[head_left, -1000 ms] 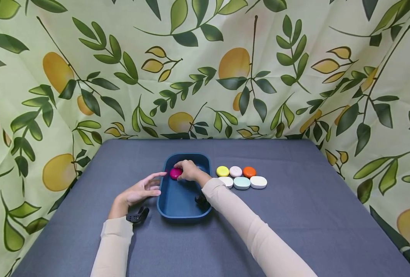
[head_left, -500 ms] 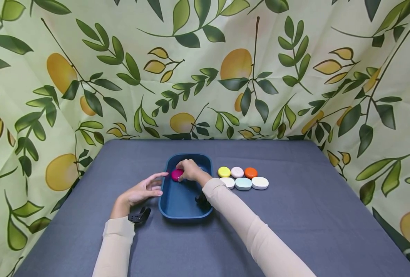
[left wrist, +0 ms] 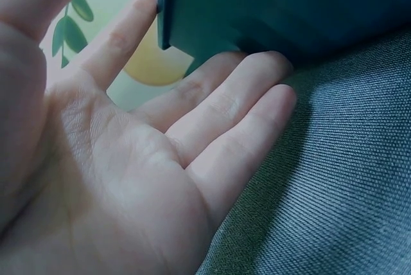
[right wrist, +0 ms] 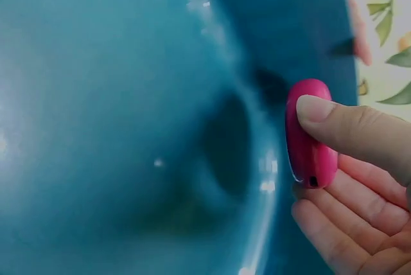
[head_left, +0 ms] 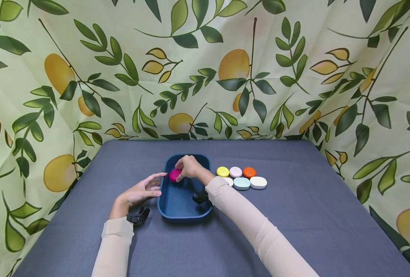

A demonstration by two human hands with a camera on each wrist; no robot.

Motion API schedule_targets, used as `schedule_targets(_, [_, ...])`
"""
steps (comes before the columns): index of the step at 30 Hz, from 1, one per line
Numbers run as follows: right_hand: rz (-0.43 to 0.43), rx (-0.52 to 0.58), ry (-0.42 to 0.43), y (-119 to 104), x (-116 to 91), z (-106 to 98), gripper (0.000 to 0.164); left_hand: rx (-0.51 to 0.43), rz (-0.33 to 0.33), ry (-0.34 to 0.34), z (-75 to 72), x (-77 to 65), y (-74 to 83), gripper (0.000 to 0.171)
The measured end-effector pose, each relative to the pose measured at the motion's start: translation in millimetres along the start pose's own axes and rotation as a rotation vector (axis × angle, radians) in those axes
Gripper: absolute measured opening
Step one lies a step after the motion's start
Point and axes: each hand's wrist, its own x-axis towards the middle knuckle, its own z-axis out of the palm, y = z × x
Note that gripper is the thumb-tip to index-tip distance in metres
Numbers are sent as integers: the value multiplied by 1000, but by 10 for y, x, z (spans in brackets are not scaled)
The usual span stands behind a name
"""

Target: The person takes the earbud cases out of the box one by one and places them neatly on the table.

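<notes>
My right hand [head_left: 191,167] pinches a glossy magenta disc [right wrist: 309,159] between thumb and fingers, inside the blue tray [head_left: 184,219] near its left wall. The disc is rounded, with a small black square mark on its edge. In the right wrist view it stands tilted on edge, apart from the tray's floor. Outside the tray on the left, my left hand [head_left: 142,190] has its fingers extended against the tray's wall and holds nothing; its palm [left wrist: 122,159] shows in the left wrist view.
Right of the tray lie two rows of small rounded pieces: a yellow disc [head_left: 222,171], a pale pink disc [head_left: 235,172], an orange disc [head_left: 249,172], a pale blue oval [head_left: 241,184], a white oval [head_left: 258,182] and another white one partly behind the right sleeve. A leaf-patterned cloth [head_left: 198,77] hangs behind the table.
The right hand has risen slightly with the magenta disc, which now looks more tilted. My left hand stays by the tray's wall.
</notes>
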Motion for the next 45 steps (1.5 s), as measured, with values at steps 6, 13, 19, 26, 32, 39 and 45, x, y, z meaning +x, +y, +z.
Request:
schedule_targets(6, [-15, 54, 5, -52, -97, -117, 50, 7, -3, 15, -3, -28, 1, 71])
schedule_targets(13, [-41, 126, 12, -46, -205, -199, 50, -12, 2, 12, -4, -38, -7, 71])
schedule_targets(19, [-52, 171, 42, 28, -339, -248, 51, -12, -14, 14, 8, -27, -17, 73])
schedule_targets(26, [-81, 192, 98, 146, -555, -287, 49, -13, -37, 26, 27, -3, -10, 71])
schedule_targets(32, [-85, 191, 137, 247, -734, -310, 51, -3, -9, 22, 18, -11, -9, 73])
schedule_targets(39, [-69, 221, 183, 347, -925, -368, 50, 7, 12, 12, 8, -8, -5, 74])
schedule_targets(45, [-48, 221, 227, 449, -1080, -447, 51, 18, 11, 12, 4, -2, 11, 74])
